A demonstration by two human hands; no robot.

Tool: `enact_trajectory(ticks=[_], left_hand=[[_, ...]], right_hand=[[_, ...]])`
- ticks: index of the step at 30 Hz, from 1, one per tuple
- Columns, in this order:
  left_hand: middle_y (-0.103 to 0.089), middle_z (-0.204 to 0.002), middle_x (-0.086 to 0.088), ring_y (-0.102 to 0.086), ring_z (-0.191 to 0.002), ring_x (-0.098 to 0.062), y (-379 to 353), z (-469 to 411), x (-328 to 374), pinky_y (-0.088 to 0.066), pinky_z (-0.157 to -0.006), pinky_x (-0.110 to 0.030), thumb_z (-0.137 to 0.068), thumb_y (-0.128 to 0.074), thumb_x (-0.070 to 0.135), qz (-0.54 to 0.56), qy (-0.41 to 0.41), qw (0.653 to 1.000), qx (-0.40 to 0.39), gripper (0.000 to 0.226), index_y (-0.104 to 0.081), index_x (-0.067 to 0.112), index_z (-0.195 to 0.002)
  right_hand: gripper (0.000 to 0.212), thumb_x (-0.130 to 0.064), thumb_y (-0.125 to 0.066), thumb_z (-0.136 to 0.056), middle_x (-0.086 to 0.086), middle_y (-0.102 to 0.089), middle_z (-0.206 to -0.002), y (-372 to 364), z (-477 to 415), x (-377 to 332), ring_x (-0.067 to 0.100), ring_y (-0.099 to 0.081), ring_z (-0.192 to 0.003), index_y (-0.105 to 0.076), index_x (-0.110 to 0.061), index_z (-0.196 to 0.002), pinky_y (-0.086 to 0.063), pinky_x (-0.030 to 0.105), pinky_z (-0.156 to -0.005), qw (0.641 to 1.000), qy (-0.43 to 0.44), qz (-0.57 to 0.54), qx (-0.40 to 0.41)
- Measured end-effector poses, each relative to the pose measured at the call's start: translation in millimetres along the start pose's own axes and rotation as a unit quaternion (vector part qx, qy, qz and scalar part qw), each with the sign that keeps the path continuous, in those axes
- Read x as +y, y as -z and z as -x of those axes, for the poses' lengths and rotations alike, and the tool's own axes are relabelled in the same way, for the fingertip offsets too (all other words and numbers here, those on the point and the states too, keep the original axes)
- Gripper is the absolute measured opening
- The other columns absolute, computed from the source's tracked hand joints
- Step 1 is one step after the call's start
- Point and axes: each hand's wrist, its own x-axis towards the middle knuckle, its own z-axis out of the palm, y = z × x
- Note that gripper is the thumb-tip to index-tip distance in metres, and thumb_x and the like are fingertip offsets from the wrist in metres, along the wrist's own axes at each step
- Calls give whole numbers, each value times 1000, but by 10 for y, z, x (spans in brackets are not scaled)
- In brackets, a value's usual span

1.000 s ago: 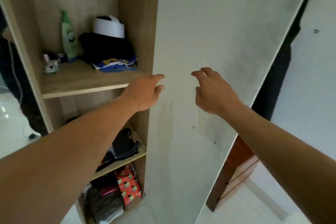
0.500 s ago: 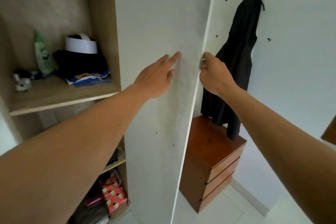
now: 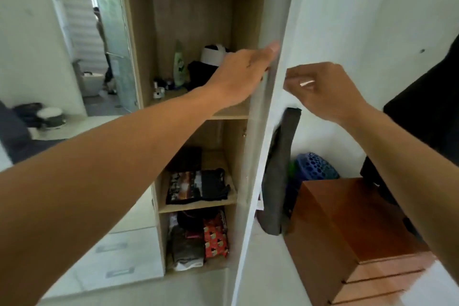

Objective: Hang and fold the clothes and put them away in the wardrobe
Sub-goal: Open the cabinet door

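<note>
The wardrobe point(image 3: 191, 32) fills the centre of the frame, its wood-grain interior open to view and its white door point(image 3: 263, 146) seen edge-on, running from the top centre down to the bottom centre. The left hand point(image 3: 244, 77) lies flat with fingers stretched and together, its fingertips touching the inner face of the door near the edge. The right hand point(image 3: 320, 89), right of the door edge, is loosely curled with fingers bent inward; it grips nothing that can be seen, and whether it touches the door cannot be told.

On the upper shelf point(image 3: 231, 113) stand a green bottle point(image 3: 180, 67), some small jars point(image 3: 159, 88) and a pile of dark clothes with a white band point(image 3: 213, 54) on top. The middle shelf holds a folded dark printed shirt point(image 3: 198, 186). The bottom compartment is packed with dark clothes and a red patterned packet point(image 3: 215, 241).

At the lower right stands a reddish-brown wooden drawer chest point(image 3: 347, 236). A grey cloth point(image 3: 278, 171) hangs just beside the door edge, and a blue perforated basket point(image 3: 315, 165) sits behind the chest. A black garment point(image 3: 427, 107) hangs against the white wall point(image 3: 372, 12) at the right edge. At the upper left, a doorway point(image 3: 99, 52) opens onto a bright tiled room. White drawers point(image 3: 119, 256) sit at the lower left.
</note>
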Motion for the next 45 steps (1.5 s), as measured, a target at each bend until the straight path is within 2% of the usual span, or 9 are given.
enact_trajectory(ticks=[3, 7, 11, 17, 22, 24, 26, 36, 45], left_hand=[[-58, -64, 3, -54, -58, -3, 303, 121, -103, -42, -66, -28, -101, -34, 61, -50, -11, 998, 41, 62, -70, 10, -100], [-54, -67, 8, -54, -60, -7, 666, 152, -361, -41, -63, -17, -104, -42, 47, -107, 4, 990, 94, 40, -58, 19, -80], [-66, -97, 8, -65, -83, -10, 1052, 149, -697, -54, -76, -19, -102, -50, 39, -115, 29, 985, 128, 25, -58, 19, -114], [-56, -127, 1, -58, -79, -2, 1410, 34, -1158, -45, -70, -5, -97, -58, 8, -149, -21, 965, 214, 73, -17, 20, -155], [4, -166, -19, -45, -134, -32, 1390, -99, -1720, -48, -97, -36, -92, -56, 4, -411, -4, 886, 213, 78, -18, 17, -159], [11, -164, -24, -8, -152, -43, 1358, -160, -1900, -23, -120, -54, -87, -52, -2, -483, 25, 852, 198, 82, -17, 11, -159], [14, -163, -25, 10, -151, -43, 1330, -230, -2099, -4, -122, -58, -84, -46, -5, -527, 36, 834, 160, 83, -11, 5, -159], [38, -157, -15, 30, -147, -31, 1301, -665, -2851, 5, -124, -47, -103, -44, 36, -480, 134, 866, 43, 85, 17, 15, -157], [33, -160, -16, 28, -148, -32, 1202, -734, -3214, 5, -121, -47, -101, -40, 48, -498, 98, 857, 92, 85, 13, 14, -158]], right_hand=[[45, -47, -65, -94, -7, -69, -126, -321, -205, -226, 3, -64, -107, -65, -24, -133, -49, 27, -102, 999, 30, 2, -42], [52, -46, -64, -95, -6, -60, -139, -779, -538, -405, 9, -58, -121, -54, -26, -142, -39, 21, -97, 997, 39, 18, -62], [61, -40, -68, -94, -2, -50, -148, -1178, -843, -520, 17, -51, -132, -42, -23, -147, -37, 24, -100, 997, 36, -1, -72], [77, -27, -72, -92, 6, -35, -157, -1630, -1339, -583, 26, -50, -130, -25, -25, -153, -42, 35, -103, 995, 18, -11, -96], [96, -27, -71, -93, 6, 1, -170, -1871, -1720, -527, 30, -18, -154, -2, -36, -160, -30, 52, -119, 993, 7, 57, -108], [100, -25, -69, -95, 6, 14, -169, -1960, -1861, -491, 29, -2, -156, 6, -39, -160, -18, 57, -123, 988, 8, 103, -116], [103, -25, -67, -96, 7, 21, -167, -2086, -1998, -422, 28, 9, -156, 13, -40, -158, -8, 58, -123, 983, 23, 144, -114], [106, -31, -64, -97, 10, 39, -160, -2772, -2421, -34, 38, 25, -151, 26, -43, -153, -5, 68, -120, 982, 53, 171, -58], [105, -30, -66, -95, 14, 27, -165, -3011, -2513, 67, 40, 17, -153, 18, -39, -157, -18, 67, -117, 982, 68, 178, 4]])
